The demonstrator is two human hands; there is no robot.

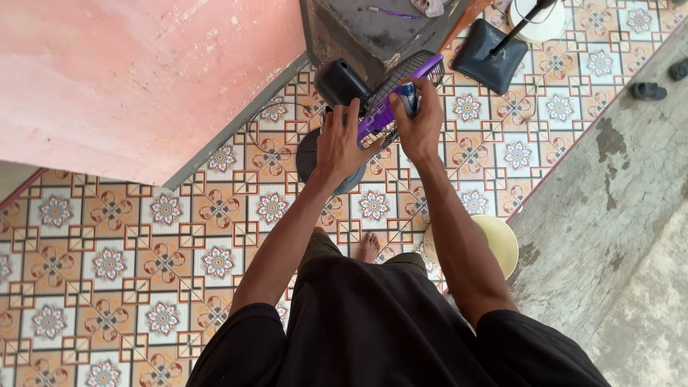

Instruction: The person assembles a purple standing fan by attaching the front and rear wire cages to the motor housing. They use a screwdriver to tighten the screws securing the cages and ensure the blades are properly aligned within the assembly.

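A standing fan [380, 93] with a black wire cage, a purple rim and a black motor housing [340, 81] stands in front of me on a round dark base [307, 154]. My left hand [342, 143] grips the purple rim at the cage's near edge. My right hand [418, 122] is at the front of the cage, fingers closed around a small dark blue cylindrical part [408, 93] at its centre.
Patterned floor tiles [165, 258] lie below, a pink wall [143, 72] at left, bare concrete [616, 215] at right. A dark table [373, 29] stands behind the fan. Another fan base [491, 50], a yellow bowl [502, 240] and sandals [648, 91] lie nearby. My bare foot [369, 247] shows.
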